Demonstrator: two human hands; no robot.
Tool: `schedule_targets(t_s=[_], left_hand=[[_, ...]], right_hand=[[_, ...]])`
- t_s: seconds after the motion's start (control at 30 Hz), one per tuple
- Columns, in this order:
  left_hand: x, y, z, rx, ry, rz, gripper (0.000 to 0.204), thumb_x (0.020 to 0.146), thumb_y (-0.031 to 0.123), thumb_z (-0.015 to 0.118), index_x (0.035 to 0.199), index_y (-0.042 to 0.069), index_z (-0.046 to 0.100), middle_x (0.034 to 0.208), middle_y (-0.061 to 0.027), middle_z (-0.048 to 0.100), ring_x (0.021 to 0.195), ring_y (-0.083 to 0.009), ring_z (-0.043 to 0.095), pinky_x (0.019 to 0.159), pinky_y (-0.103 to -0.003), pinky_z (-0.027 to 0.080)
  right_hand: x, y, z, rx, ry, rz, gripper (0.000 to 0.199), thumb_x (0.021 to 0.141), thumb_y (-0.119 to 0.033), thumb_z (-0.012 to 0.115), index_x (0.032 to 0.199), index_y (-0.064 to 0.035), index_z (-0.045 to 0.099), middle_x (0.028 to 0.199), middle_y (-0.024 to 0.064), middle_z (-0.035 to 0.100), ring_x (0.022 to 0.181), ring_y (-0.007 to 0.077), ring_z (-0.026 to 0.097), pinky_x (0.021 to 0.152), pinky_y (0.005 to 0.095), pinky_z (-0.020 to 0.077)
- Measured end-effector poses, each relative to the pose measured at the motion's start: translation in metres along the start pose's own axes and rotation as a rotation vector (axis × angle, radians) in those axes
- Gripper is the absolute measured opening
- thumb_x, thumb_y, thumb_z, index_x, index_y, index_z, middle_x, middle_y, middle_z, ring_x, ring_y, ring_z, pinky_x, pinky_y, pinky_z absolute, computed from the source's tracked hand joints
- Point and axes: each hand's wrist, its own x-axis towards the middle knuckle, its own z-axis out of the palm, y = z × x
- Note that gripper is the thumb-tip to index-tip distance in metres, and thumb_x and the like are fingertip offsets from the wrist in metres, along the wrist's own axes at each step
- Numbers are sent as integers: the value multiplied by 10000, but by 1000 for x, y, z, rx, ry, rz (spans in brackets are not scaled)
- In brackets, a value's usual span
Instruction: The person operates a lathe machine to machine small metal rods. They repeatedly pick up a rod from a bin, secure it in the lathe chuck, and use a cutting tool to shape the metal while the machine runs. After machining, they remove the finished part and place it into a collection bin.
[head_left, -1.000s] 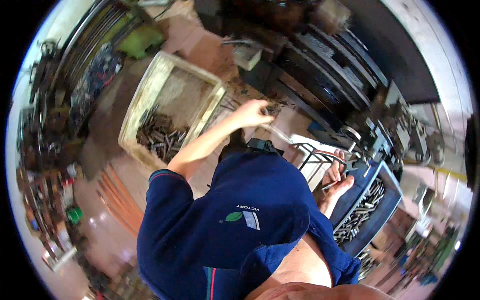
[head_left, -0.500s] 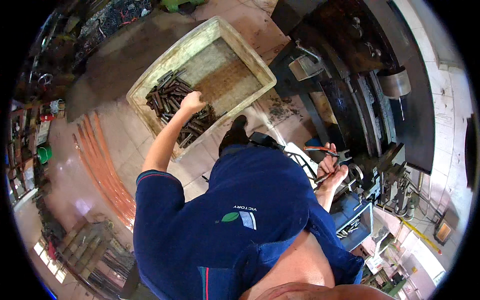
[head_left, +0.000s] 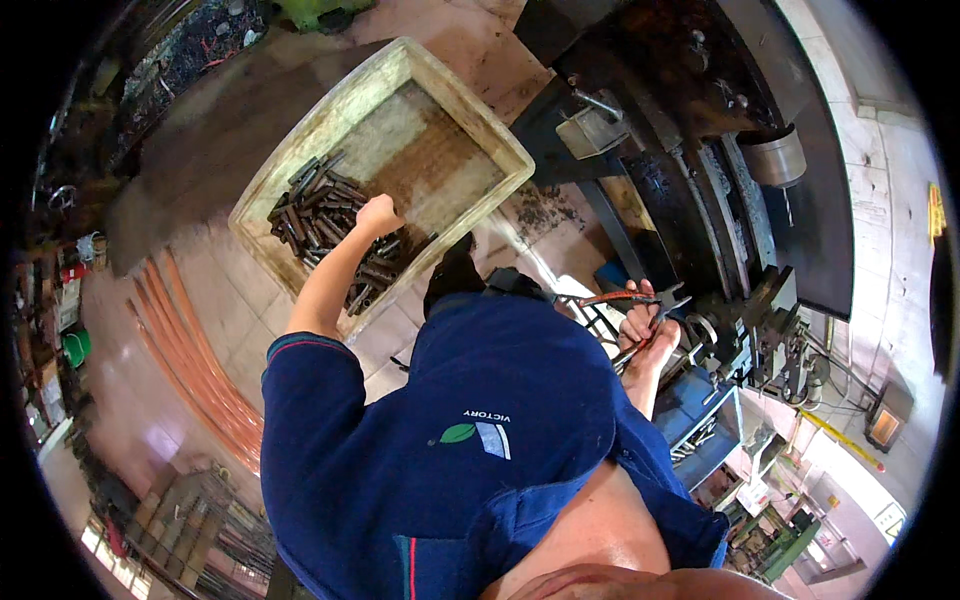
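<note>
My left hand [head_left: 379,216] reaches down over a large pale bin [head_left: 468,115] with dirty walls. Its fingers are closed, and whatever they hold is hidden beneath the hand. Dark short metal rods or tubes [head_left: 313,205] lie in a loose heap around and under it, in the near left part of the bin. Off to the right, my right hand [head_left: 643,345] is wrapped round a pair of pliers [head_left: 614,297] with orange-red handles. The handles are spread, and the metal jaws point away to the right, beside the machine.
A dark machine with a grey cylindrical spindle [head_left: 775,160] and drill bit stands at the right. Below it, a blue bin [head_left: 705,425] holds small metal pieces. Long copper-coloured bars [head_left: 190,350] lie on the tiled floor at left. My shoe [head_left: 455,275] is close to the pale bin.
The pliers have turned in my right hand, showing more of their jaws and spread handles. My left hand stays over the heap, closed. The whole view has shifted slightly.
</note>
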Motion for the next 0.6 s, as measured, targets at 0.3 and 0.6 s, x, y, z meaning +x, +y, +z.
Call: schedule_targets(t_s=[0.3,0.6], left_hand=[[-92,61,-76,-1330,61,333,125,764,106,625,749,-7,573,615,-81,585,510,-155,576,466,-250,453],[-167,255,-104,-1276,-70,774,193,786,102,641,882,-61,603,715,-98,622,605,-176,604,568,-293,485]], right_hand=[[19,-22,10,-357,-274,60,455,755,-187,487,1148,38,439,1075,234,542,408,17,301,364,146,249],[9,-16,29,-810,-519,48,354,599,-164,558,912,4,559,788,48,543,733,135,488,655,258,394]])
